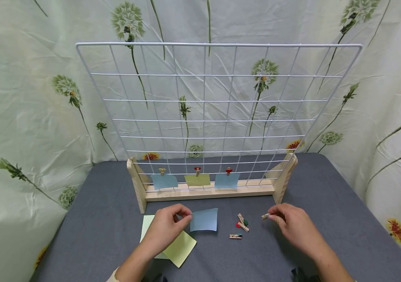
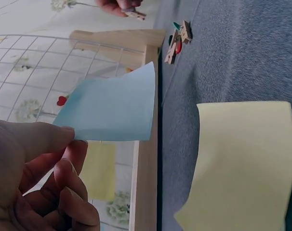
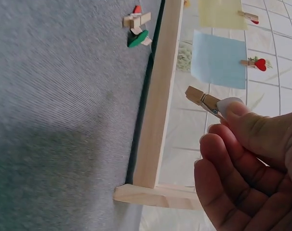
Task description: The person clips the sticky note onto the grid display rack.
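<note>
Between thumb and fingertips my left hand [image 1: 169, 227] pinches a blue sticky note [image 1: 204, 220] by its left edge, just in front of the rack. My right hand [image 1: 297, 225] pinches a small wooden clothespin [image 3: 203, 99] with a white piece at its thumb end; its tip points away from the thumb. Three notes hang clipped low on the white wire grid [image 1: 204, 100]: a blue note [image 1: 164, 181] at left, a yellow note [image 1: 197, 179] in the middle and another blue note [image 1: 226, 181] at right, the last two under red heart clips.
Several loose clothespins [image 1: 235, 236] lie on the dark grey cloth between the hands. Pale green and yellow notes [image 1: 180, 249] overlap beneath my left forearm. A wooden base [image 1: 209, 192] with upright end pieces holds the grid. Flowered fabric [image 1: 31, 117] hangs behind.
</note>
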`<act>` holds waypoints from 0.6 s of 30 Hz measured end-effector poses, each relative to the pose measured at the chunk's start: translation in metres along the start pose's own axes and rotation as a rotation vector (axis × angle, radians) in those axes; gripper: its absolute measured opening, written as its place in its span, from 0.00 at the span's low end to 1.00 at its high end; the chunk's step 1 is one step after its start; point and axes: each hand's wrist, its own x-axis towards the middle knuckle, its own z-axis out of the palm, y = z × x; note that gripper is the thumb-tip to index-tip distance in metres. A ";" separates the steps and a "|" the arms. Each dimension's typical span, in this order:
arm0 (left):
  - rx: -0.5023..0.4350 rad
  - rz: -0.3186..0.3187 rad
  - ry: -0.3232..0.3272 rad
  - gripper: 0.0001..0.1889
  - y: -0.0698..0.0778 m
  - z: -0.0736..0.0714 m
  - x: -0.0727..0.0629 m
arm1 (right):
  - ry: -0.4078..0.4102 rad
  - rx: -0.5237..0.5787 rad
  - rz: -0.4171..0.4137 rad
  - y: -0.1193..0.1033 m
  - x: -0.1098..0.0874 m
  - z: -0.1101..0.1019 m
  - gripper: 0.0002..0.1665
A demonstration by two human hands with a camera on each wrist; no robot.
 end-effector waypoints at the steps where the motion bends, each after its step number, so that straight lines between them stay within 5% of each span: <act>1: 0.005 0.010 -0.006 0.04 0.001 0.002 0.002 | 0.010 -0.003 -0.010 0.000 0.002 0.000 0.06; 18: 0.058 0.137 0.008 0.05 0.019 0.029 0.034 | 0.093 0.033 0.019 0.002 0.026 0.005 0.05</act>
